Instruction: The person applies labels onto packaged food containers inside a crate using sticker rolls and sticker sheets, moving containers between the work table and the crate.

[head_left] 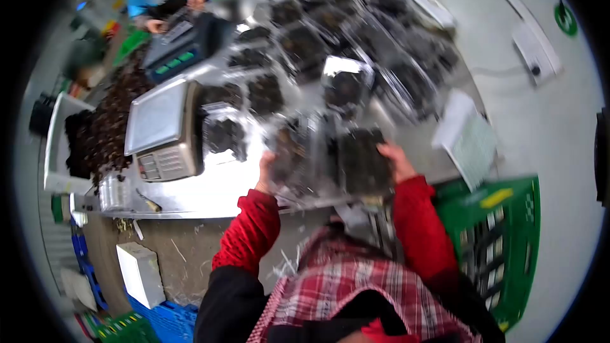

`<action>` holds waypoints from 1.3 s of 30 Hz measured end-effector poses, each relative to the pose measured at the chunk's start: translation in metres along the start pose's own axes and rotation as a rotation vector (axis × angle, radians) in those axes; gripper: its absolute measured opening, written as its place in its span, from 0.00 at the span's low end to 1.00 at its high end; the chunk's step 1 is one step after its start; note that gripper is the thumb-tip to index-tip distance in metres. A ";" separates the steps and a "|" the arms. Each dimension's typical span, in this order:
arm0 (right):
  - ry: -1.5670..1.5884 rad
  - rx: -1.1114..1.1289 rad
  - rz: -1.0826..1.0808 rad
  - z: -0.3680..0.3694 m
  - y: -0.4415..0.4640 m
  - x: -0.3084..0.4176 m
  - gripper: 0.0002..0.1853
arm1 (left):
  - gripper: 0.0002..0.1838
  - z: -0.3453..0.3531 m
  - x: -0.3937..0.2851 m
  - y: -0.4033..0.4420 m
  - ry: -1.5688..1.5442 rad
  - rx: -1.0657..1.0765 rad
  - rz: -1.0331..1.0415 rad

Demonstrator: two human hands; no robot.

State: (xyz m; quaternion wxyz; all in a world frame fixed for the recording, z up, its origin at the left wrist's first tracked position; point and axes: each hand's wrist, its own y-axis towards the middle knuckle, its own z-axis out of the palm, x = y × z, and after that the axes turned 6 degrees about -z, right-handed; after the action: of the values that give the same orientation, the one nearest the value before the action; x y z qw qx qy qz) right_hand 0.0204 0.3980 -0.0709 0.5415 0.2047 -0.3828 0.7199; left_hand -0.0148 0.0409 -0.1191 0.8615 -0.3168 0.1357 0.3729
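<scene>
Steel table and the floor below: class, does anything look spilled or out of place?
Dark pieces lie loose between the white crate and silver scale, perhaps heaped deliberately. Pale strands litter the floor. Blur hides any finer damage.

glossy metal tabletop (222, 202), clear shiny plastic containers (298, 51), green plastic crate (530, 241), seemingly cloth red sleeves (251, 228)

Both your arms reach forward from the near side, roughly parallel and well apart. Your left hand (266, 168) is on the left, your right hand (397, 162) on the right, at about the same depth. The right fingers point inward, to the left. Red sleeves cover both your forearms, up to the wrists. Blur hides how far the fingers of either hand are closed.
</scene>
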 end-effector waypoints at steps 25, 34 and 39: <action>0.317 -0.469 -0.314 -0.025 -0.033 -0.001 0.22 | 0.21 0.036 0.054 0.085 0.104 -0.338 0.324; 0.176 -0.386 -0.369 -0.026 -0.027 -0.006 0.24 | 0.31 0.105 0.021 0.034 0.220 0.034 0.081; 0.284 -0.032 -0.213 0.020 -0.083 0.047 0.23 | 0.16 0.030 -0.013 0.030 1.075 0.158 1.127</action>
State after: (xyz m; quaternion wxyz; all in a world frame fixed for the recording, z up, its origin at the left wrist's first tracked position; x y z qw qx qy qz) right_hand 0.0799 0.4213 0.0021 0.6665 0.1318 -0.2899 0.6741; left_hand -0.0456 0.0689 -0.1041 0.3785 -0.2749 0.7007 0.5388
